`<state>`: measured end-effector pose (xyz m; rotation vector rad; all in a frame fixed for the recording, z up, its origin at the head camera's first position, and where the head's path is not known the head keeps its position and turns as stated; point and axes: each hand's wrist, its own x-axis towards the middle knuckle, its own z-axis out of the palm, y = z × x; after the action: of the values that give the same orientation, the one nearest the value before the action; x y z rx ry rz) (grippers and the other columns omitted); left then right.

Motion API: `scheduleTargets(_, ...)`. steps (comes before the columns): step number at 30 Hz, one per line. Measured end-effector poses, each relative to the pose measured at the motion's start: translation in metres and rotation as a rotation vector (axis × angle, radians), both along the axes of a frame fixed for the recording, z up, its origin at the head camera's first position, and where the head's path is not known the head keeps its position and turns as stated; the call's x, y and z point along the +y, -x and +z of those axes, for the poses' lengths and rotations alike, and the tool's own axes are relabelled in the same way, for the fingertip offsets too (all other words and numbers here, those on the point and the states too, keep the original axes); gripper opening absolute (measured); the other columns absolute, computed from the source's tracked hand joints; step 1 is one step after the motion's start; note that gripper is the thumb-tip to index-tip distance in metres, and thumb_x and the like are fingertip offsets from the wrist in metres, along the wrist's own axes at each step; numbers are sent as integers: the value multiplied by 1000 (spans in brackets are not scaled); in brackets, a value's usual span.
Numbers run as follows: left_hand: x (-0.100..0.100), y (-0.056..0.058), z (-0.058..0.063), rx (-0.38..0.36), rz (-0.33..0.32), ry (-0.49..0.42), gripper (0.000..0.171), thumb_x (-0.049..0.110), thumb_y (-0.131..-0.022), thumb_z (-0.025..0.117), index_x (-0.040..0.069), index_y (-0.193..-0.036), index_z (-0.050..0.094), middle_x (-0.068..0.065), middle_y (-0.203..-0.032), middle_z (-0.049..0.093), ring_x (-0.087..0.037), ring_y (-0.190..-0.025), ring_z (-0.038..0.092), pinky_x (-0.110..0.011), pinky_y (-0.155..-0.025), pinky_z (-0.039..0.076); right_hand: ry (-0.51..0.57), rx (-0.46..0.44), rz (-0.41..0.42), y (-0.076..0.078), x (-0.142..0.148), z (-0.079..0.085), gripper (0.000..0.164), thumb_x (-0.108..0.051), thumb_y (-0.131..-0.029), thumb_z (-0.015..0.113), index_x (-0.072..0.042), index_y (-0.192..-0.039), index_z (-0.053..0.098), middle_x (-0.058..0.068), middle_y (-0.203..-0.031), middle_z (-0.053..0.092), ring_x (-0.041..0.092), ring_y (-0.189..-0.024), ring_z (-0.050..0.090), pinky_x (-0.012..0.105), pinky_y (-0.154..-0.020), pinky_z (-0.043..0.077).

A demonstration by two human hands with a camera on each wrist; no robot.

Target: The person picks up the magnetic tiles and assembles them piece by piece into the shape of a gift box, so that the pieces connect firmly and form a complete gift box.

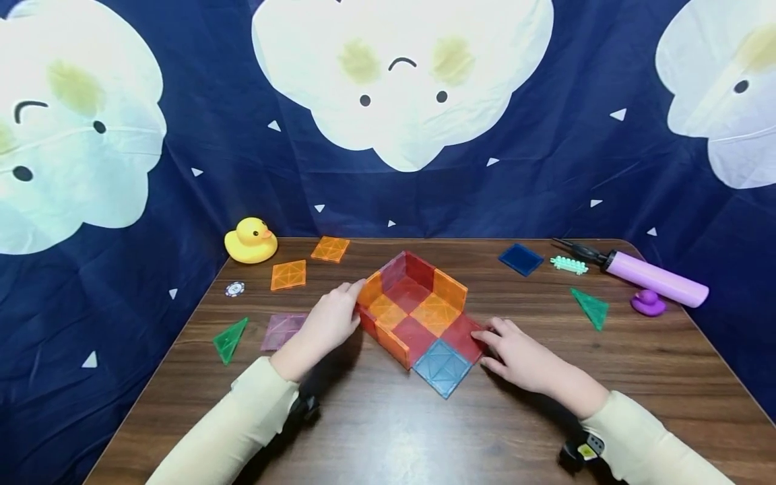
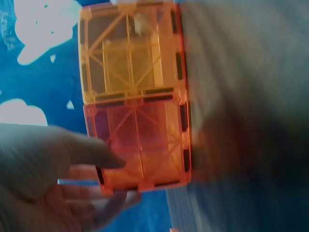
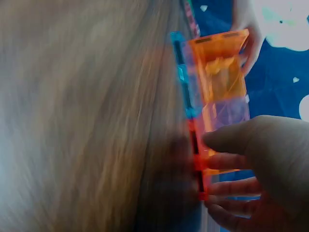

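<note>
Magnetic tiles form an open shape on the table, with upright orange and red walls around flat red and orange floor tiles [image 1: 435,315]. A flat blue tile [image 1: 442,368] joins its near corner. At its left corner, my left hand [image 1: 327,320] pinches the red wall tile [image 2: 140,140], thumb on the outer face and fingers past its edge. My right hand [image 1: 523,357] rests its fingertips on a flat red tile [image 1: 463,338] at the right edge. In the right wrist view, the fingers [image 3: 231,188] are lightly bent against this tile; their undersides are hidden.
Left lie two orange tiles [image 1: 288,275], a green triangle [image 1: 230,340], a purple tile [image 1: 281,330], a chip [image 1: 234,289] and a yellow duck [image 1: 250,242]. Right lie a dark blue tile [image 1: 521,259], another green triangle [image 1: 591,308], a purple duck [image 1: 648,303], a mint-coloured toy [image 1: 568,265] and a pump [image 1: 657,277].
</note>
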<state>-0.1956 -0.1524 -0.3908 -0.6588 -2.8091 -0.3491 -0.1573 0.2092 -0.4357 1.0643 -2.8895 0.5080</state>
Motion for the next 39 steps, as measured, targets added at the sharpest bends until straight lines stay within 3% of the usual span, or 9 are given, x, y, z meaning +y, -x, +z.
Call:
scheduleTargets(9,-1,37,1,-151,-64,-85,56,-2,-83,76,-1,-136,56,-21,-124,64,-37,-108,65,-51,-91,54,43,-31,134,-24,-2,1,42,-11,-86,82,-4,-125,71,4,-113,55,16,-96,54,34,-81,54)
scheduleTargets(15,6,50,-2,-184,-105,-169,52,-7,-86,69,-2,-137,55,-19,-125,61,-29,-96,59,-43,-86,54,98,-16,252,-35,-9,-6,39,-11,-86,82,-5,-123,72,-3,-112,55,8,-97,56,27,-79,54)
scheduleTargets(19,7,53,-8,-209,-133,-225,52,-11,-87,64,-3,-138,54,-20,-126,59,-27,-98,60,-40,-89,54,123,55,324,-38,-15,-12,36,-15,-86,83,-11,-120,73,-7,-113,57,7,-100,55,26,-82,53)
scheduleTargets(25,8,52,-11,-243,-151,-309,53,-11,-90,54,-4,-142,50,-23,-135,55,-33,-113,59,-46,-100,49,92,241,353,-36,-21,-14,40,-25,-82,87,-16,-118,72,-5,-118,63,12,-107,58,34,-89,54)
scheduleTargets(31,14,52,-7,-345,-65,-481,49,1,-98,50,-6,-146,46,-26,-142,55,-36,-128,54,-50,-111,40,33,244,360,-33,-31,-12,42,-30,-90,79,-13,-127,68,3,-128,64,17,-118,61,39,-95,54)
scheduleTargets(39,15,54,-10,-398,-46,-484,55,5,-95,59,-4,-148,47,-24,-139,58,-35,-124,58,-48,-107,44,-5,322,407,-30,-35,-14,40,-28,-90,79,-10,-124,71,5,-123,69,17,-115,64,36,-91,56)
